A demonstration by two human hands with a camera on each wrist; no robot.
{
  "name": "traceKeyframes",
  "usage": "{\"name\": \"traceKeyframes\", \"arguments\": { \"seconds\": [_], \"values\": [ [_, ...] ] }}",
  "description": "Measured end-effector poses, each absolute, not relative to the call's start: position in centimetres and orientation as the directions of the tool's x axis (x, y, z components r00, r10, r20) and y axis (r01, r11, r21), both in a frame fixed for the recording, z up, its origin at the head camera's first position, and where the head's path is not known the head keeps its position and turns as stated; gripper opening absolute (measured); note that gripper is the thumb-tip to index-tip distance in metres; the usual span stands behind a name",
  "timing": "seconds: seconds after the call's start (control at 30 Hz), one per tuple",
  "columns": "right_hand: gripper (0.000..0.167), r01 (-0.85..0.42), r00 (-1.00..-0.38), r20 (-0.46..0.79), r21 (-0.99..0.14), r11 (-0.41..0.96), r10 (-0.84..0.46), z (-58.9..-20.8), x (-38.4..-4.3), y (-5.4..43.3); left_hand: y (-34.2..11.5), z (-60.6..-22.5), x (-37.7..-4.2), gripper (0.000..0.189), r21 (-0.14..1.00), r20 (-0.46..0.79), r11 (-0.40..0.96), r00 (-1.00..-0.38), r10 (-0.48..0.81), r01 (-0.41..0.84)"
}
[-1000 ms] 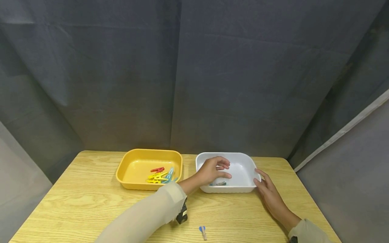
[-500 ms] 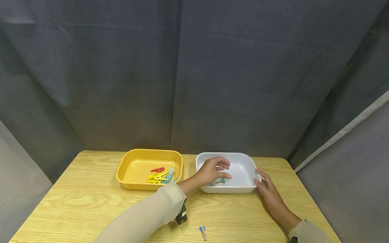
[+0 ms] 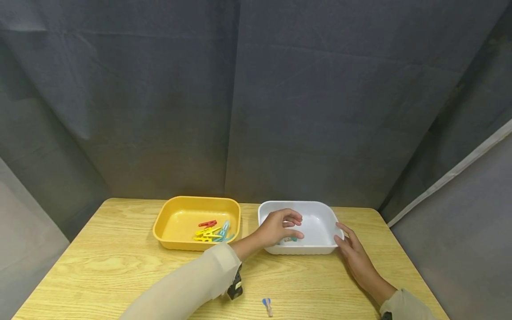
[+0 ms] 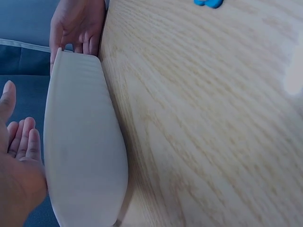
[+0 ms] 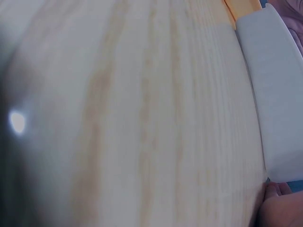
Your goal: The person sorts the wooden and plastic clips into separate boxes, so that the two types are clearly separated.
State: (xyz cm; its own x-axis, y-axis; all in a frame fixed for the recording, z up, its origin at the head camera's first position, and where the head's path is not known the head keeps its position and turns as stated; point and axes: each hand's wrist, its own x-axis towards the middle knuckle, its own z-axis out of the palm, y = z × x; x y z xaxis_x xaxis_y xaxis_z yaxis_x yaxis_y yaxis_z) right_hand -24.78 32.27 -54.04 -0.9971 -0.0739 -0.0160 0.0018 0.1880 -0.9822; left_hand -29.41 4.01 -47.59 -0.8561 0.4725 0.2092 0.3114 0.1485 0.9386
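My left hand (image 3: 276,229) hangs over the white plastic tray (image 3: 316,250), its fingers loosely bent and thumb apart, with nothing between them. Under its thumb, inside the tray near the front wall, lies a small piece with a teal end (image 3: 294,239), partly hidden by the hand. At the tray's right end my right hand (image 3: 356,258) grips the rim between thumb and fingers. The left wrist view shows the tray's side wall (image 4: 85,137) with the left palm (image 4: 21,179) beside it and the right hand (image 4: 80,28) at the far end.
To the left stands a yellow tray (image 3: 176,245) containing red (image 3: 207,223), yellow (image 3: 206,238) and light blue clothespins (image 3: 223,230). A small wooden peg with a blue heart-shaped end (image 3: 267,306) lies near the table's front edge. Grey curtains (image 3: 232,111) enclose the table.
The small piece in the white tray has shifted, its teal end showing since half a second ago. My left hand and forearm have moved very slightly; the right hand holds still on the rim.
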Motion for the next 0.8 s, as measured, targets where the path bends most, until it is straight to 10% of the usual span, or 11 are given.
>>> {"name": "traceKeyframes", "arguments": {
  "seconds": [0.8],
  "values": [
    [0.061,0.003,-0.997,-0.017,-0.982,0.188,-0.072,-54.1,-24.8,32.3,3.0,-47.7,-27.9,0.045,0.941,0.216,0.118,-0.833,0.509,0.316]
  ]
}}
